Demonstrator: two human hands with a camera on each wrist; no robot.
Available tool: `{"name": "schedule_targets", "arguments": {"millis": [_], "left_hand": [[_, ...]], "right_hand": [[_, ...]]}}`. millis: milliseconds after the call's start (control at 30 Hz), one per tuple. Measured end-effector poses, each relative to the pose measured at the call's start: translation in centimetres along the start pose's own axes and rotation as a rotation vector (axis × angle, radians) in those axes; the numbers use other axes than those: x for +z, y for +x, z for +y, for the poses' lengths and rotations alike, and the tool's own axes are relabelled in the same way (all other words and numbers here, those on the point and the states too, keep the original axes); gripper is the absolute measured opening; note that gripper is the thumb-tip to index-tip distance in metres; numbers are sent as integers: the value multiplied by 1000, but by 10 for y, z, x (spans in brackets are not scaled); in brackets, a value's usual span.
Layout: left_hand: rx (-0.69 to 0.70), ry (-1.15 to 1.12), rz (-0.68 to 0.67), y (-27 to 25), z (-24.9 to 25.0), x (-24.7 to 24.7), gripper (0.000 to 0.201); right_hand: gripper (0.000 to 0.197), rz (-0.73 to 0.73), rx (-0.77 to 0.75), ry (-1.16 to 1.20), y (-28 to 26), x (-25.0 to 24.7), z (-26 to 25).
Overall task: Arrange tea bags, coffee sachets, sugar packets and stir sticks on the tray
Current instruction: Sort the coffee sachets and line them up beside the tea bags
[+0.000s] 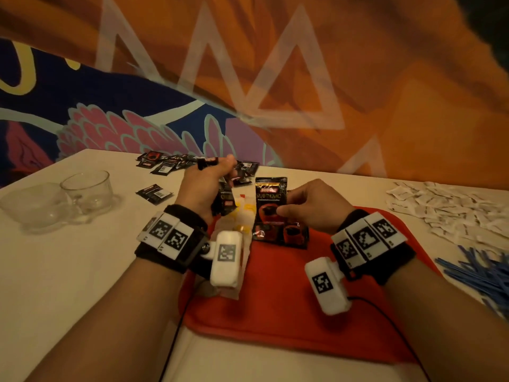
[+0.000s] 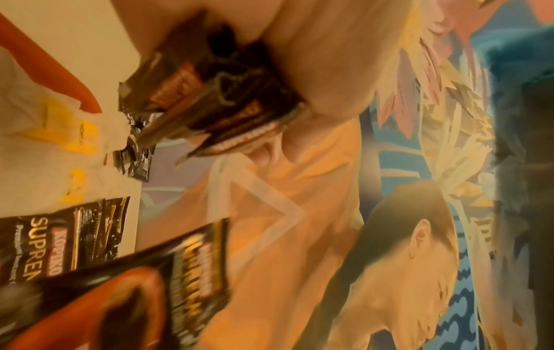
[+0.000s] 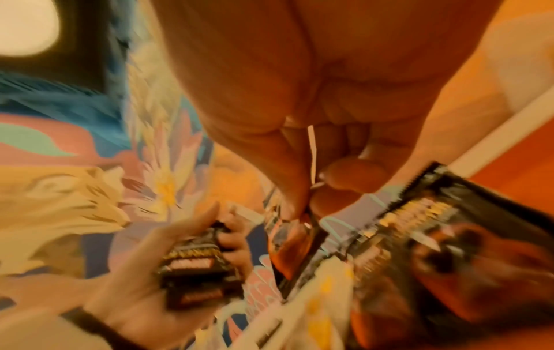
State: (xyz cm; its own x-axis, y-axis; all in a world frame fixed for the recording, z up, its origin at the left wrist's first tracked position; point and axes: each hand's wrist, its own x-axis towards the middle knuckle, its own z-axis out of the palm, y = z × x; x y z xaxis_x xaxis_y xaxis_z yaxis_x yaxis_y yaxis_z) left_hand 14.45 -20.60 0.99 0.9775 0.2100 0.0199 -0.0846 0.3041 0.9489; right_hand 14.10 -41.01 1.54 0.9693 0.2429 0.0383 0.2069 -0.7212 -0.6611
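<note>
My left hand [image 1: 217, 172] grips a stack of black coffee sachets [image 2: 215, 94], raised above the far left corner of the red tray [image 1: 275, 299]. With thumb and fingers, my right hand [image 1: 281, 209] pinches one black coffee sachet [image 1: 270, 199] and holds it upright over the tray's far side. More coffee sachets [image 1: 292, 235] lie flat on the tray just below it. White tea bags with yellow tags [image 1: 242, 213] sit at the tray's far left, between my hands. In the right wrist view the pinched sachet [image 3: 299, 236] hangs edge-on.
Loose coffee sachets [image 1: 176, 161] are scattered at the table's far edge. A heap of white sugar packets [image 1: 440, 210] lies at the right, with blue stir sticks [image 1: 482, 271] nearer me. Two glass cups [image 1: 85, 191] stand at the left. A painted wall rises behind the table.
</note>
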Motion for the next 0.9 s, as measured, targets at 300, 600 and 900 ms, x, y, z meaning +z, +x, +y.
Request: {"name": "schedule_targets", "arguments": {"millis": [300,600,900], "left_hand": [[-85,-113,74,7,1,-10,27],[-90,-129,86,11,2,-14,29],[-102,-157,57,8,2,-12,24]], "right_hand": [[15,-152,311,-9,-1,23,5],[17,-168,346,-25,6,33,-11],[20,-145,314,-183,12,39,-8]]}}
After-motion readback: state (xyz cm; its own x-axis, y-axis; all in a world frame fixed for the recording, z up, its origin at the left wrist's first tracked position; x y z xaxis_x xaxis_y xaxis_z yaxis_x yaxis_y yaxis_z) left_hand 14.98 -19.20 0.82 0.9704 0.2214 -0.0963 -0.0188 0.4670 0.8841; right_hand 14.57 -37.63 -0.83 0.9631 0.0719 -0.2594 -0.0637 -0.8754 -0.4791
